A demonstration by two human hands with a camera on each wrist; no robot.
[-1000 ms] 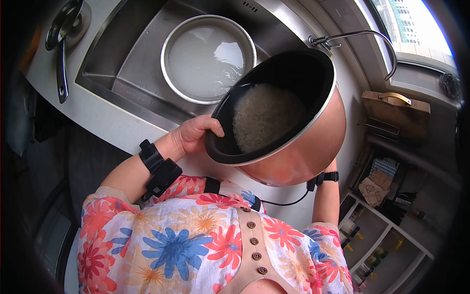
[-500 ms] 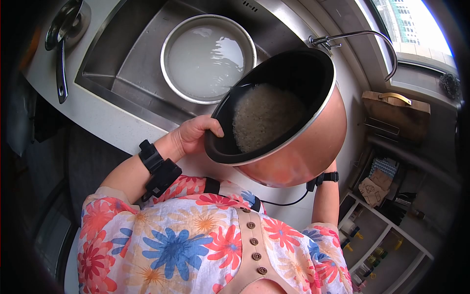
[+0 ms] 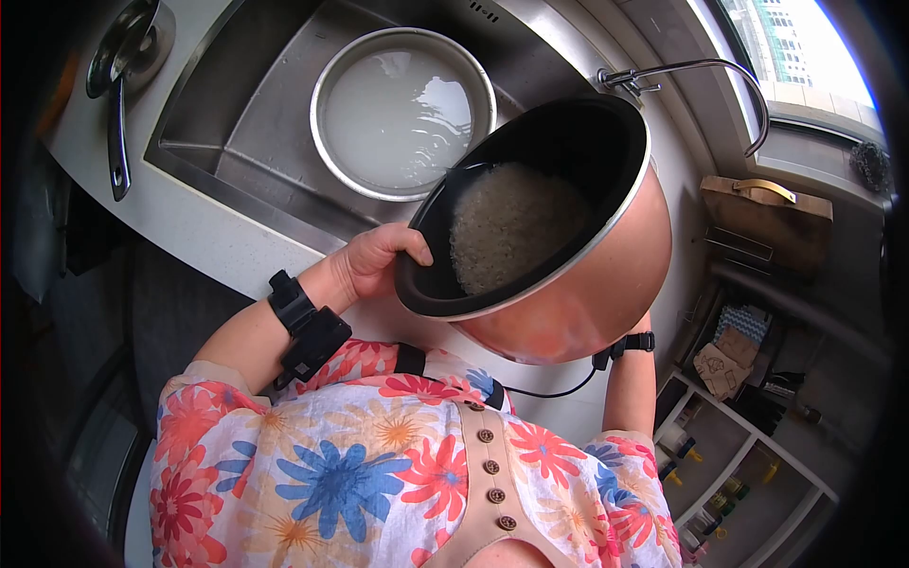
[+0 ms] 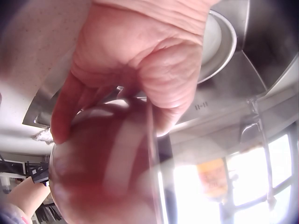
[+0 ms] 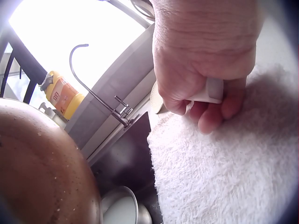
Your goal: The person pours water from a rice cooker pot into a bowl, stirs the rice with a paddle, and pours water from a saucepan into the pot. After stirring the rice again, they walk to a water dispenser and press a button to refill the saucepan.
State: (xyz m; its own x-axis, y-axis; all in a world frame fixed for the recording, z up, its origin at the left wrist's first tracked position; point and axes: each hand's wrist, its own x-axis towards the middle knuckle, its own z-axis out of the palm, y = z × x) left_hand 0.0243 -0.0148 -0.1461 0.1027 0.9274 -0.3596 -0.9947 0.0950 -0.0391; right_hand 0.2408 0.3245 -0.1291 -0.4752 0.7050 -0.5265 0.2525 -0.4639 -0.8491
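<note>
Copper coloured the outside of the pot (image 3: 601, 275), black its inside, and you had it tilted at the near right edge of the sink (image 3: 256, 151). Its mouth pointed up and forward to the left, towards the basin (image 3: 318, 114); its base pointed back to the right. The axis from base to mouth lay slanted, well off upright, while the oval of the rim ran from near left to far right. Wet rice (image 3: 516, 227) lay inside, and cloudy water (image 3: 379, 128) stood in the basin. In the head view the pot's lip overlapped the basin's edge; whether they touched, you could not tell.

Your left hand (image 3: 383, 257) gripped the rim, thumb hooked inside, fingers against the outer wall. Your right hand (image 5: 205, 60) was over the white towel (image 5: 224, 172), apart from the pot, fingers bent about a white piece (image 5: 215, 90); whether they gripped it, you could not tell.
</note>
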